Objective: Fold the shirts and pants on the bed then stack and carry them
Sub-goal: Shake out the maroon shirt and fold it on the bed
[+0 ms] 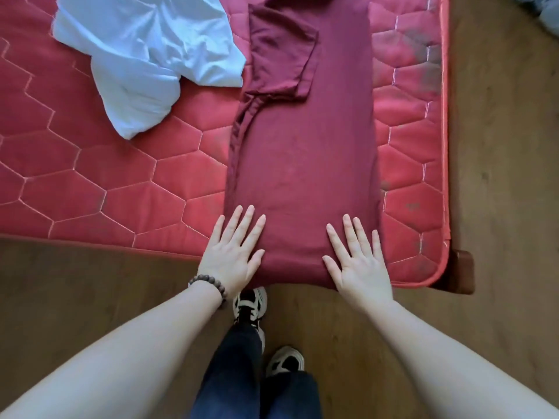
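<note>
I count two garments on the bed (90, 182): one crumpled white shirt (145, 55) at left, one maroon shirt (302, 152) folded lengthwise at right. My left hand (233, 252) and right hand (357, 264) lie flat, fingers spread, on its near hem. Red quilted mattress, wooden floor (90, 282).

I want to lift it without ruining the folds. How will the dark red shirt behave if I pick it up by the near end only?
The dark red shirt looks thin and soft, so it would probably sag and unfold. Its folded sleeve lies loose and may slip open. It seems light.
</note>
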`<state>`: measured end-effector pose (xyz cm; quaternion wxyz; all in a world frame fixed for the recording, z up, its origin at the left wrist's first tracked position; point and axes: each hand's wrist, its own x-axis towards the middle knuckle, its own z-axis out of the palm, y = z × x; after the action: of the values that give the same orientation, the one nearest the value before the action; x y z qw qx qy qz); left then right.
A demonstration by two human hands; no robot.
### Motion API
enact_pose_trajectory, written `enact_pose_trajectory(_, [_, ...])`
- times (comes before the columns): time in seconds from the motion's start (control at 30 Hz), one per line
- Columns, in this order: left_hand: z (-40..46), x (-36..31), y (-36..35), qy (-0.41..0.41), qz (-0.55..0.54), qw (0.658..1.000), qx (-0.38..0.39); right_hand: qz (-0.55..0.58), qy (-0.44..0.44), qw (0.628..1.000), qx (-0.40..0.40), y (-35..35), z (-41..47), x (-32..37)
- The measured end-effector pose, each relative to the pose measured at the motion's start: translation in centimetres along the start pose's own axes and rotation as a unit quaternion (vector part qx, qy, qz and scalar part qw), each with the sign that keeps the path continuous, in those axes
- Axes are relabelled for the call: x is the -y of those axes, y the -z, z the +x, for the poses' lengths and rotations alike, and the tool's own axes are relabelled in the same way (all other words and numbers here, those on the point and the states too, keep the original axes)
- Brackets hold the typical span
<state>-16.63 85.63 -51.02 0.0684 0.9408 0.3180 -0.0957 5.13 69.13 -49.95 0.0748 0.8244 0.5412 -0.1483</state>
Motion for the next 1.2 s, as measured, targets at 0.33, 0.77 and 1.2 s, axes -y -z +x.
enact_pose_trajectory(0.33, [-5.1,3.5,0.4,-0.092,0.054,0.994,-0.008,0.100,0.009,0.994,-0.044,0.9,-5.0,-4.7])
enact_pose_trajectory(0.77, [-3.0,4.7,-0.7,-0.151,0.108,0.982,-0.035,-0.055,0.123,0.989,-0.053,0.0,-4.4,-7.4])
enact_pose_trajectory(1.2, [-0.4,3.4,7.8,-0.002,-0.292,0.954,0.067,0.223,0.109,0.968,0.035,6.6,-2.3,-5.0])
